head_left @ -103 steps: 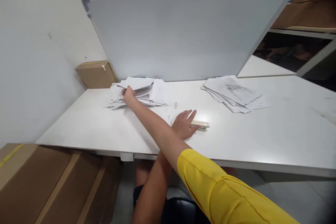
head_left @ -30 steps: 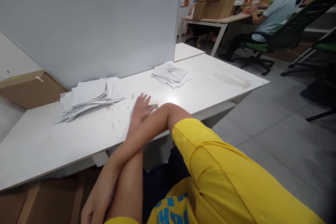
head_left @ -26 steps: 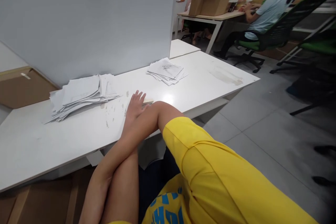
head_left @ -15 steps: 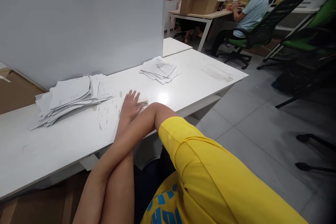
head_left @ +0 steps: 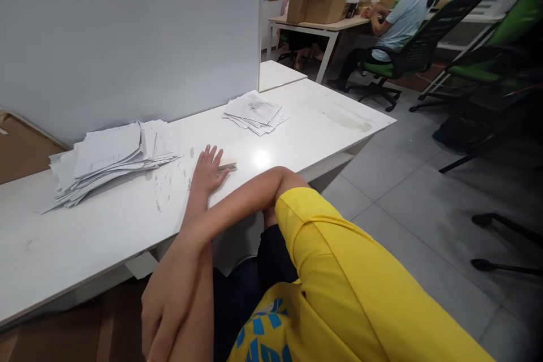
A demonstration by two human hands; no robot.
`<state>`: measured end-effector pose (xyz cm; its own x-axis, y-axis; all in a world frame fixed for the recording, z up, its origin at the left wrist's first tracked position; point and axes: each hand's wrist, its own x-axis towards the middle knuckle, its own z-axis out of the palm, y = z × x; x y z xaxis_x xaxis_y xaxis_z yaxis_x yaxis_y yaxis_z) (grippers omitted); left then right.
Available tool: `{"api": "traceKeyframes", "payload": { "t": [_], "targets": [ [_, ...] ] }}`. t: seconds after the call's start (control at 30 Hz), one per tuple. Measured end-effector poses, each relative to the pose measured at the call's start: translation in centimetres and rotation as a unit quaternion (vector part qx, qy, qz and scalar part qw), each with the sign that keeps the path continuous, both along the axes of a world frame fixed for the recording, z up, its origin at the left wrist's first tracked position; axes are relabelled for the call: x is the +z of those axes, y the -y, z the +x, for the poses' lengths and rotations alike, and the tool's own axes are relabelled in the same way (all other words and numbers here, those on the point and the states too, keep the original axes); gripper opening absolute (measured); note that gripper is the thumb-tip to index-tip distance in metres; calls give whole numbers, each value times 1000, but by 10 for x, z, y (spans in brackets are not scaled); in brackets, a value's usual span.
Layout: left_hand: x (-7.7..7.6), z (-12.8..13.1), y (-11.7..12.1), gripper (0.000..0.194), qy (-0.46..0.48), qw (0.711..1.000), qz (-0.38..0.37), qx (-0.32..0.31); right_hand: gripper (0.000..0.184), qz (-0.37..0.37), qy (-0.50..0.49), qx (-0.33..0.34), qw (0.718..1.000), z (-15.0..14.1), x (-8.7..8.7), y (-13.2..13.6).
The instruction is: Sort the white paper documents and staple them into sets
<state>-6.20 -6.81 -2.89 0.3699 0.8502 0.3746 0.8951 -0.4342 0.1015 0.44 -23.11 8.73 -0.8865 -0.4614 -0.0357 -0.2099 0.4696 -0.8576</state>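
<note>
My left hand (head_left: 207, 169) lies palm down on the white table (head_left: 106, 237), fingers spread and thumb out to the right. Just beside it, partly behind the thumb and fingers, is a small pale wooden-looking piece (head_left: 228, 165) with a thin metallic part; its kind I cannot make out. Crossing over from the right, my right arm in a yellow sleeve passes above the left one. My right hand (head_left: 167, 300) rests on my left forearm (head_left: 201, 300), its fingers bent down around it, with the fingertips partly hidden.
A thick stack of papers (head_left: 110, 158) lies on the left, a smaller paper pile (head_left: 254, 112) farther back. Behind them stands a grey partition (head_left: 139, 28). A cardboard box (head_left: 29, 150) sits at far left. Beyond, a seated person (head_left: 403, 22) works near stacked boxes (head_left: 326, 5).
My right hand has come into view, drawn back up along the left forearm, and its elbow has shifted right. My left hand stays spread on the table. The view has turned slightly.
</note>
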Motion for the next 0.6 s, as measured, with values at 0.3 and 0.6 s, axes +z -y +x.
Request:
{"api": "traceKeyframes", "payload": {
  "t": [0.3,0.6],
  "targets": [
    [-1,-1,0,62,-1,1000,8,3,29,-50,-216,78,972,7,-41,-67],
    [-14,-20,-16,63,51,998,21,-21,51,339,-317,-261,846,80,-86,-198]
  ]
}}
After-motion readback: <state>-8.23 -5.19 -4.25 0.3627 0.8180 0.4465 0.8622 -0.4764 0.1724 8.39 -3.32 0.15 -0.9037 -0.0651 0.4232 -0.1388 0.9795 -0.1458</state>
